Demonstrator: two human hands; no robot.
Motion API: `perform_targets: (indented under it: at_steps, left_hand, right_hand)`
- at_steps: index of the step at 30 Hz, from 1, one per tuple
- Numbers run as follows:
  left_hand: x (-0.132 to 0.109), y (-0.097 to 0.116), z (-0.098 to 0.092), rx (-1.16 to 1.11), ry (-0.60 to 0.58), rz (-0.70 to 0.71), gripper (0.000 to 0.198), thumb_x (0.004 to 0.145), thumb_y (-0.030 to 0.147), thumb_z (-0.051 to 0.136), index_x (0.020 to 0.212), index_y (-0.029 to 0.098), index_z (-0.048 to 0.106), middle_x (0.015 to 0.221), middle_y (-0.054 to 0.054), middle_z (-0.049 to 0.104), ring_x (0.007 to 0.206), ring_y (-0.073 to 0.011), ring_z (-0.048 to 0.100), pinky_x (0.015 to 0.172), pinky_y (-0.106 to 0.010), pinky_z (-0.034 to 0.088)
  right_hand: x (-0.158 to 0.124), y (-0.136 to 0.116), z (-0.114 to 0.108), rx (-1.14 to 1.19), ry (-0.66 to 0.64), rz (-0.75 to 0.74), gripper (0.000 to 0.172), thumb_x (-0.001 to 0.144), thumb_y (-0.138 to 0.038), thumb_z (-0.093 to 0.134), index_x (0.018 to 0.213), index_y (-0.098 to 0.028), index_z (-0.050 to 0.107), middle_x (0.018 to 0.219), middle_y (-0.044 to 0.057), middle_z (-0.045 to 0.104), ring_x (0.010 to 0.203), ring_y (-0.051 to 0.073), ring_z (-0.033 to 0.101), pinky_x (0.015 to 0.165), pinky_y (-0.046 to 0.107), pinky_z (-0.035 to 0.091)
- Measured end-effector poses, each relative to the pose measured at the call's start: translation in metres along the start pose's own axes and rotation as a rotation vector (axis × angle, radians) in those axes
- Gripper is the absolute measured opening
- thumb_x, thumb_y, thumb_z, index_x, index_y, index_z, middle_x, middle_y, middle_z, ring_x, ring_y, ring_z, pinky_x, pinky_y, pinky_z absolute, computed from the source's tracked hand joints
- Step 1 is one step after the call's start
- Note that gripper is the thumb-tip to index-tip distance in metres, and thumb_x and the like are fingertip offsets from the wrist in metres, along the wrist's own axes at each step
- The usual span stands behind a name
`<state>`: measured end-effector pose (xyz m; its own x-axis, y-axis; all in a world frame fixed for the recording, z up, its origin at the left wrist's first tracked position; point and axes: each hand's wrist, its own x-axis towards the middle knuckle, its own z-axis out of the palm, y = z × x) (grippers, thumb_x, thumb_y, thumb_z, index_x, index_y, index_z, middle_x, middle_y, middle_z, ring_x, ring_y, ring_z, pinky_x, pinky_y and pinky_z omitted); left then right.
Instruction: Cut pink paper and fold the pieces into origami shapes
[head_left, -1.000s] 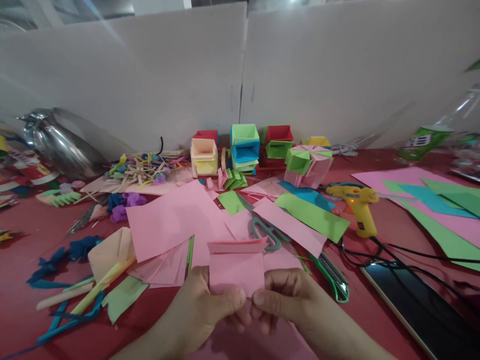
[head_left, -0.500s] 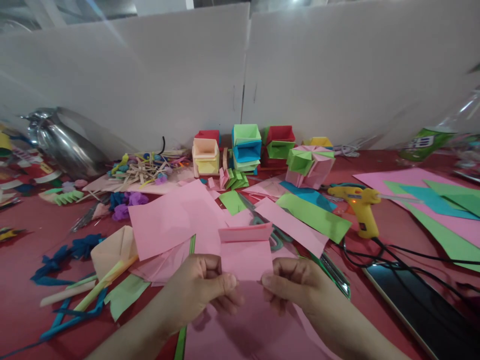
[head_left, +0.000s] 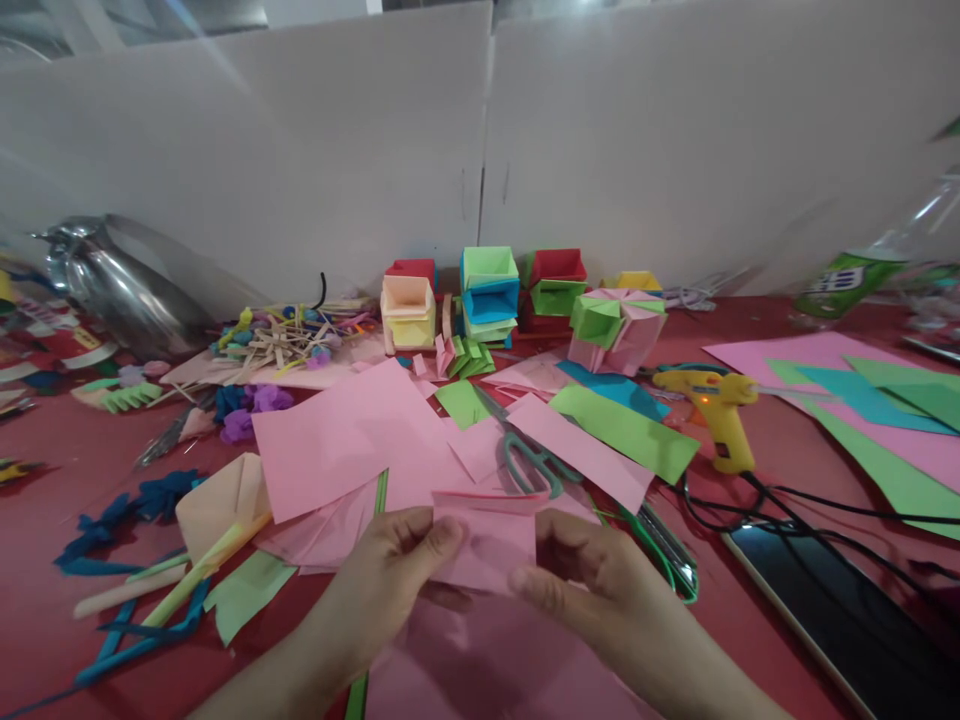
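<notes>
A small piece of pink paper (head_left: pixel 487 548), with a fold along its far edge, is held up between my hands. My left hand (head_left: pixel 401 565) pinches its left side, thumb on top. At the right side, my right hand (head_left: pixel 581 575) grips it between thumb and curled fingers. Larger pink sheets (head_left: pixel 480 660) lie beneath on the red table. Just beyond the held paper rest scissors (head_left: pixel 531 462) with grey-green handles, partly covered by a pink strip (head_left: pixel 581 450). A green strip (head_left: pixel 637 430) lies beside that.
A yellow glue gun (head_left: pixel 712 410) with a lit orange light and black cable lies right, above a phone (head_left: pixel 825 610). Folded paper boxes (head_left: pixel 489 300) stand along the white partition (head_left: pixel 300 160). A metal jug (head_left: pixel 127 285), craft sticks (head_left: pixel 289 340) and blue crepe paper (head_left: pixel 127 520) are left.
The pink paper has come lower and nearer, and its folded far edge now lies flatter. Both hands stay on it, the left thumb higher up; more of the scissors shows.
</notes>
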<state>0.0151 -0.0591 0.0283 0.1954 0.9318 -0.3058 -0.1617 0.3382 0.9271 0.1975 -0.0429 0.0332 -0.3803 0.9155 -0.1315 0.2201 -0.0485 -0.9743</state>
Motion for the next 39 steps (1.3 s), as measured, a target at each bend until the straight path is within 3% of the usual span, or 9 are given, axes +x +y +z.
perform_targets:
  at_steps: [4,10,13,17,20,26,29,33,39]
  left_hand:
    - [0.0,0.0,0.001,-0.005,-0.047,-0.084,0.032,0.076,0.043,0.062,0.076,0.011,0.069,0.065,-0.003,0.063,0.059,-0.0139,0.06,0.055,-0.027,0.055]
    - [0.0,-0.005,0.001,-0.235,-0.042,-0.049,0.024,0.076,0.036,0.062,0.077,0.013,0.071,0.061,-0.002,0.063,0.049,-0.011,0.057,0.046,-0.022,0.052]
    - [-0.002,-0.004,0.001,-0.329,-0.081,-0.042,0.024,0.08,0.032,0.057,0.08,0.012,0.071,0.062,-0.004,0.064,0.054,-0.0137,0.059,0.045,-0.023,0.053]
    - [-0.003,-0.001,0.002,-0.404,-0.099,-0.071,0.034,0.084,0.038,0.048,0.088,0.011,0.07,0.072,-0.008,0.066,0.063,-0.0172,0.06,0.044,-0.024,0.053]
    - [-0.002,0.0,0.002,-0.3,-0.114,-0.037,0.035,0.082,0.042,0.054,0.091,0.012,0.068,0.079,-0.008,0.067,0.067,-0.0148,0.06,0.055,-0.024,0.054]
    - [0.0,-0.001,0.001,0.046,-0.068,0.052,0.027,0.079,0.04,0.06,0.077,0.013,0.063,0.069,0.0,0.058,0.067,-0.0116,0.055,0.066,-0.026,0.052]
    - [-0.003,-0.006,0.003,0.103,-0.126,0.072,0.031,0.079,0.042,0.058,0.066,0.014,0.054,0.064,0.004,0.047,0.063,-0.0099,0.049,0.065,-0.024,0.049]
    - [-0.006,-0.014,0.006,0.193,-0.149,0.048,0.03,0.08,0.041,0.056,0.067,0.016,0.048,0.059,0.006,0.039,0.055,-0.0076,0.042,0.051,-0.017,0.038]
    - [-0.006,-0.012,0.005,0.438,-0.021,0.073,0.034,0.083,0.042,0.049,0.064,0.015,0.056,0.065,-0.003,0.064,0.059,-0.0148,0.059,0.051,-0.02,0.039]
  right_hand:
    - [0.002,0.001,-0.003,0.017,0.07,-0.076,0.023,0.078,-0.033,0.062,0.097,-0.021,0.062,0.076,0.001,0.056,0.068,0.014,0.052,0.061,0.025,0.043]
    - [0.003,0.004,-0.008,-0.009,-0.02,-0.328,0.02,0.082,-0.022,0.056,0.089,-0.03,0.073,0.1,0.006,0.056,0.098,0.02,0.053,0.083,0.032,0.043]
    - [0.003,0.004,-0.009,-0.046,-0.069,-0.358,0.026,0.083,-0.017,0.051,0.092,-0.032,0.072,0.106,0.006,0.055,0.097,0.019,0.055,0.078,0.029,0.046]
    - [0.004,0.002,-0.009,-0.186,-0.042,-0.47,0.038,0.08,-0.007,0.048,0.098,-0.032,0.07,0.095,0.005,0.059,0.086,0.015,0.059,0.071,0.024,0.047]
    - [0.005,0.002,-0.009,-0.288,-0.021,-0.543,0.045,0.079,-0.002,0.045,0.105,-0.032,0.066,0.094,0.004,0.061,0.087,0.015,0.059,0.073,0.024,0.047]
    - [0.002,0.005,-0.008,-0.282,0.043,-0.437,0.034,0.081,-0.007,0.045,0.097,-0.027,0.067,0.102,0.005,0.062,0.095,0.019,0.057,0.08,0.029,0.046]
    - [0.002,0.004,-0.004,-0.284,0.103,-0.362,0.019,0.081,-0.02,0.055,0.097,-0.024,0.065,0.089,0.004,0.064,0.086,0.019,0.058,0.076,0.029,0.046]
    - [0.005,0.001,0.0,-0.257,0.035,-0.292,0.011,0.081,-0.026,0.058,0.075,-0.021,0.066,0.072,0.002,0.062,0.07,0.015,0.057,0.066,0.025,0.044]
    - [0.007,0.0,-0.005,-0.106,0.073,-0.165,0.014,0.08,-0.03,0.059,0.073,-0.019,0.063,0.07,0.001,0.059,0.067,0.014,0.054,0.062,0.023,0.042]
